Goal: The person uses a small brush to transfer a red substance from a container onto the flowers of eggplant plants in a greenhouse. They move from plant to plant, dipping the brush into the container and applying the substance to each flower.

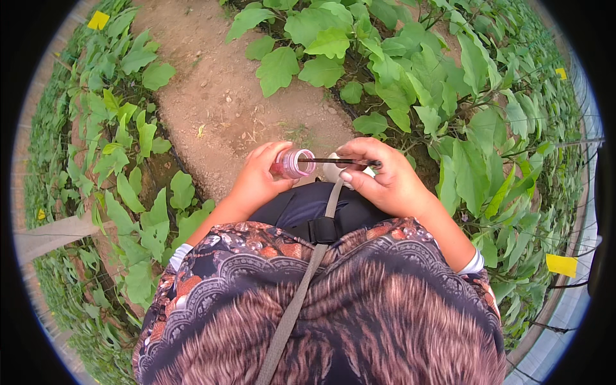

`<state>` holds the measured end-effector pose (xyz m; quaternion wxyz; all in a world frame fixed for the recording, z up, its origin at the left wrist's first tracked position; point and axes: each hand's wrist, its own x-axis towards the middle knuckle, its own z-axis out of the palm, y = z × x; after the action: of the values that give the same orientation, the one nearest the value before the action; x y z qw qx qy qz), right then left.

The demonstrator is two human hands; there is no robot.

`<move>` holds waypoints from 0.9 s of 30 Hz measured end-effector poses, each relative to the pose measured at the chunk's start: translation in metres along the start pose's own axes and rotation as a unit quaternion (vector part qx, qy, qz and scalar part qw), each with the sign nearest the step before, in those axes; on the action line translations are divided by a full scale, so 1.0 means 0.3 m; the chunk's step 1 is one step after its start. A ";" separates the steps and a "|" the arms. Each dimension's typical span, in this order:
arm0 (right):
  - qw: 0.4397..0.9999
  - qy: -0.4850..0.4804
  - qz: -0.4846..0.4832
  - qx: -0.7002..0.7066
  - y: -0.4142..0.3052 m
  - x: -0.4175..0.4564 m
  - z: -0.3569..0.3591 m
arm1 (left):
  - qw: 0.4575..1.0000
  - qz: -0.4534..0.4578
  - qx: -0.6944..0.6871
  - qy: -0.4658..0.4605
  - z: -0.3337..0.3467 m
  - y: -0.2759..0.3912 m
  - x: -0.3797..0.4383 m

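Observation:
My left hand (262,173) is closed around a small clear jar (290,163) with pinkish-red contents, its open mouth turned to the right. Between the thumb and fingers of my right hand (380,173) is a thin dark stick or brush (332,160), which lies level and reaches over to the jar's mouth. Whether its tip is inside the jar is hard to tell. A white rounded object (332,169), perhaps a lid or cup, shows behind the stick at my right fingers; its shape is partly hidden. Both hands are in front of my lap.
Leafy plants, apparently eggplants (467,159), grow close on the right, and another row (139,192) stands on the left. A bare soil path (216,106) runs between them. Yellow cards (561,265) hang among the rows. A grey strap (298,298) crosses my patterned top.

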<state>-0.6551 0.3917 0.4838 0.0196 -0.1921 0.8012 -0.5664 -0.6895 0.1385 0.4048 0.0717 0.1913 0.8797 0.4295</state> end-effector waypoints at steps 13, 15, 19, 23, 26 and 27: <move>0.799 0.500 0.329 0.063 0.502 -0.383 -0.482 | 0.942 -0.143 -0.290 0.091 -0.065 -0.207 0.003; 0.732 0.556 0.360 0.163 0.657 -0.419 -0.579 | 0.946 -0.138 -0.255 0.144 -0.089 -0.152 -0.004; 0.635 0.604 0.371 0.307 0.911 -0.354 -0.713 | 0.935 -0.188 -0.221 0.206 -0.119 -0.110 -0.041; 0.599 0.601 0.419 0.323 1.132 -0.265 -0.821 | 0.928 -0.219 -0.161 0.257 -0.165 -0.115 -0.069; 0.613 0.536 0.505 0.286 1.352 -0.289 -0.880 | 0.921 -0.223 -0.118 0.297 -0.173 -0.013 -0.050; 0.591 0.544 0.509 0.308 1.410 -0.300 -0.878 | 0.915 -0.244 -0.100 0.304 -0.183 -0.008 -0.068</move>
<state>-0.7582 0.7789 0.1740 -0.0768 0.6086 0.4077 -0.6764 -0.6874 0.0890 0.4363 -0.0783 -0.1773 0.8308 0.5218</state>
